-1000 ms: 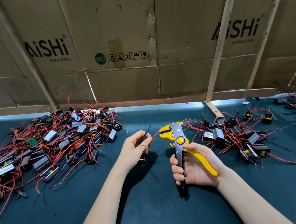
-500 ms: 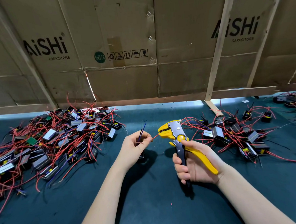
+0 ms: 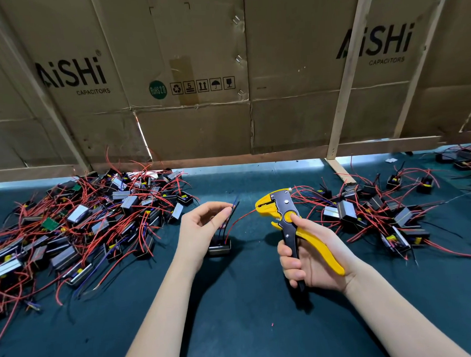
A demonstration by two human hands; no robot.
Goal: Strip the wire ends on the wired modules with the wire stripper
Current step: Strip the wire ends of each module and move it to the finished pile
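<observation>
Left hand point(image 3: 204, 229) pinches the module's wires point(image 3: 234, 209); right hand point(image 3: 312, 259) grips the wire stripper point(image 3: 288, 219), its handles apart.

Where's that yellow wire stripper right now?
In the head view, right of centre: the right hand grips the wire stripper above the mat, its head meeting a red wire from the left hand's module.

The left hand point(image 3: 204, 226) hides part of the module point(image 3: 219, 247); the frame's edge crops the left pile point(image 3: 67, 228).
</observation>
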